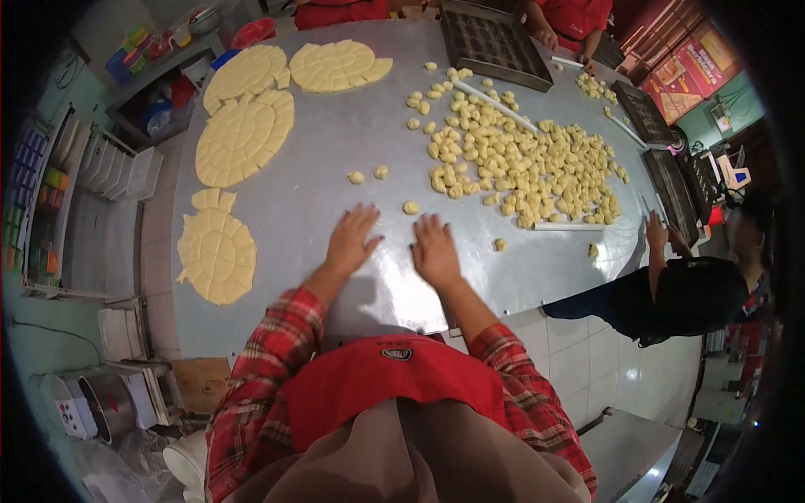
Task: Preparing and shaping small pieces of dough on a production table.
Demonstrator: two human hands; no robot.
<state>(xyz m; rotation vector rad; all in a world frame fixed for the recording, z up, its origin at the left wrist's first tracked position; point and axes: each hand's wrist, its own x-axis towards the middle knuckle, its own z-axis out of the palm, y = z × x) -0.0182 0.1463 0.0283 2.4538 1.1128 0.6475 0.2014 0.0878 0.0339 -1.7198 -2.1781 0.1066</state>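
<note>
Right hand (435, 251) near dough ball (410, 207)

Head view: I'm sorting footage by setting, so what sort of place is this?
Probably a bakery or pastry workshop: the metal worktable holds flat dough sheets cut into sections and many small dough pieces, with dark trays at its far and right sides.

Bare hands (353, 237), palms down, over a metal table (335, 142) with dough balls (553, 169) and scored dough rounds (245, 138).

Red plaid sleeves (272, 360), red apron (377, 381), dark badge (397, 354); brownish cloth (402, 457), perhaps a scarf
</note>
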